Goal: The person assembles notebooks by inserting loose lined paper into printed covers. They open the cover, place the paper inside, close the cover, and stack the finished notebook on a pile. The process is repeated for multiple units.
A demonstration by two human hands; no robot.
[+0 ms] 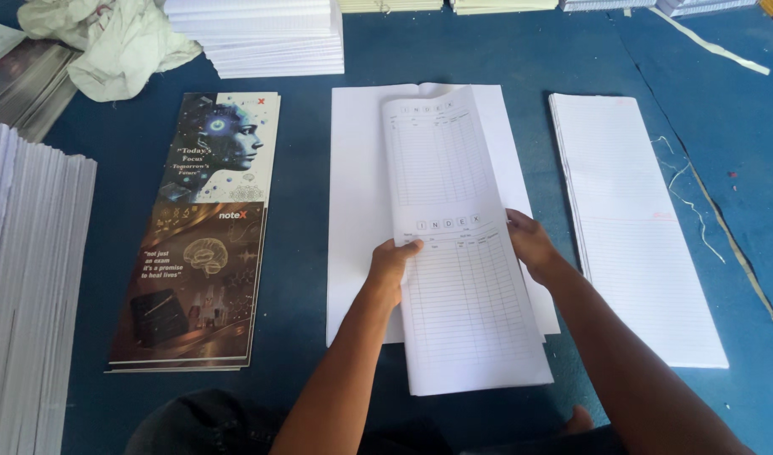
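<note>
Left hand (392, 268) grips the left edge of the long printed form sheet (462, 253), thumb on top, fingers curled beneath. Right hand (531, 244) pinches the sheet's right edge, fingers together. Under the sheet lies a blank white sheet (357, 211). Beyond the left fingers: glossy printed covers (205, 236). Beyond the right fingers: a ruled paper stack (631, 227).
</note>
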